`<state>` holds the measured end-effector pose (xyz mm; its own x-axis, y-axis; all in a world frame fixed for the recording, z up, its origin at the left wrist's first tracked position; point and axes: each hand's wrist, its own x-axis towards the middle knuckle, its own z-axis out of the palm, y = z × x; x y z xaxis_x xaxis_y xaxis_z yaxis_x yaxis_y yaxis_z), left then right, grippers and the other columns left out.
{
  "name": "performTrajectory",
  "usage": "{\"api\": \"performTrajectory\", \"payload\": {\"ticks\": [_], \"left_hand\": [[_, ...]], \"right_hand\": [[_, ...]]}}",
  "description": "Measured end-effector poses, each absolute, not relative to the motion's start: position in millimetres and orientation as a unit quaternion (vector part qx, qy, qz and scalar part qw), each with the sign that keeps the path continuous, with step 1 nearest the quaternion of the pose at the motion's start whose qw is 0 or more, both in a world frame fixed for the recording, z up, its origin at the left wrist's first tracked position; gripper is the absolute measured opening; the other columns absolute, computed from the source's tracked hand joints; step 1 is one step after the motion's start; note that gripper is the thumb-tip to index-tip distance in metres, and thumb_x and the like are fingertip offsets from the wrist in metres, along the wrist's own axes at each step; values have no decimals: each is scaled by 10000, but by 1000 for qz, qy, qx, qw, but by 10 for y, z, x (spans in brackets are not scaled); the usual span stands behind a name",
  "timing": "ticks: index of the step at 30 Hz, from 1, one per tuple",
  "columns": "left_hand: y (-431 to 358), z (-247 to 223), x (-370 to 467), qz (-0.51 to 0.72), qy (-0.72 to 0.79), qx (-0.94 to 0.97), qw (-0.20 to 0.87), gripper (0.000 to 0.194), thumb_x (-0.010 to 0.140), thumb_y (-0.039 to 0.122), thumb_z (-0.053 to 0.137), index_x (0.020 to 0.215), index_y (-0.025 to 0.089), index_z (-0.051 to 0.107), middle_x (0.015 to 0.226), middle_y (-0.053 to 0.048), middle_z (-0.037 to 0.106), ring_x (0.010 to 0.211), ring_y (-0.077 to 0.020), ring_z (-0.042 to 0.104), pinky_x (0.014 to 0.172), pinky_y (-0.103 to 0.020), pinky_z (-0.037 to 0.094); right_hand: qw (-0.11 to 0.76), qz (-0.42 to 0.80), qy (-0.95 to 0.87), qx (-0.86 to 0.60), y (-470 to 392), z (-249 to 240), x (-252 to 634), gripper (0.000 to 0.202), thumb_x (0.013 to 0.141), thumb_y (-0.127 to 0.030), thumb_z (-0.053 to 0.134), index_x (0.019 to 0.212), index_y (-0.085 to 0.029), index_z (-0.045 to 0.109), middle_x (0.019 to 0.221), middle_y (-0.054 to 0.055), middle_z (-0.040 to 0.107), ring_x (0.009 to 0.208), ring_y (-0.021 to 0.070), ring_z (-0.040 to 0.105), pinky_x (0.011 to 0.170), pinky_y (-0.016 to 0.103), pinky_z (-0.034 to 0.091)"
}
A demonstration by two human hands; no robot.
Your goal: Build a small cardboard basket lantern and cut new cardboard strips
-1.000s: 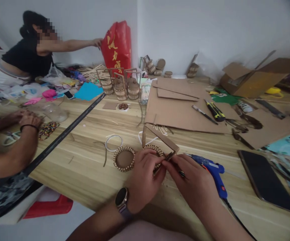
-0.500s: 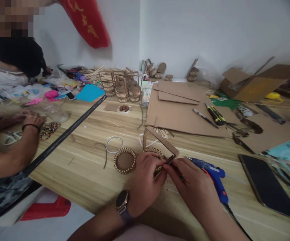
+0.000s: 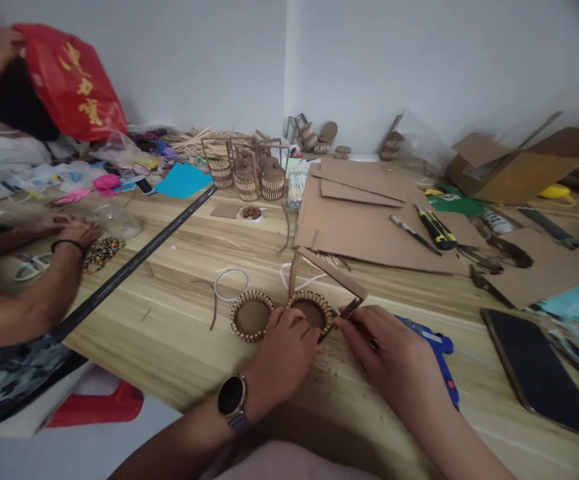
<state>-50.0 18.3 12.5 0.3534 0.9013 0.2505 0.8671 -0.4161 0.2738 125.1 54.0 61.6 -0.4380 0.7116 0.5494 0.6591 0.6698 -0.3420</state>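
Round cardboard tray point(image 3: 311, 312) ringed with pale sticks at lower centre, left hand point(image 3: 283, 359) pressing its near rim, right hand point(image 3: 394, 357) pinching brown cardboard strip point(image 3: 350, 308) at its right edge, matching tray point(image 3: 251, 315) just left

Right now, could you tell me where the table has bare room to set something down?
Bare wood lies between the black strip and the white ring, down to the near edge. Another patch runs between the glue gun and the phone. It is crowded around the left hand, right hand and two discs, and on the cardboard.
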Motion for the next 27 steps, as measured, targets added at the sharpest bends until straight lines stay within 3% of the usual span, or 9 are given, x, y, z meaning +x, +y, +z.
{"api": "performTrajectory", "payload": {"ticks": [7, 21, 27], "left_hand": [[193, 126, -384, 179, 534, 825, 46, 86, 946, 194, 574, 935, 177, 658, 908, -40, 684, 1009, -235, 546, 910, -410, 410], [243, 45, -192, 165, 593, 787, 51, 234, 901, 374, 645, 863, 148, 695, 881, -91, 689, 937, -278, 564, 863, -447, 430], [286, -35, -81, 136, 611, 780, 24, 209, 897, 328, 649, 907, 125, 699, 865, -124, 691, 912, -300, 561, 818, -455, 421]], "right_hand": [[321, 94, -857, -392, 638, 622, 1395, 205, 975, -304, 488, 817, -226, 593, 784, 43, 686, 710, 183, 674, 604, 273, 497], [314, 88, -865, -381, 709, 598, 1465, 198, 975, -327, 491, 856, -229, 616, 814, 51, 711, 736, 197, 681, 617, 287, 503], [317, 88, -862, -385, 699, 604, 1471, 205, 972, -340, 493, 846, -238, 619, 814, 52, 712, 731, 200, 682, 614, 292, 508]]}}
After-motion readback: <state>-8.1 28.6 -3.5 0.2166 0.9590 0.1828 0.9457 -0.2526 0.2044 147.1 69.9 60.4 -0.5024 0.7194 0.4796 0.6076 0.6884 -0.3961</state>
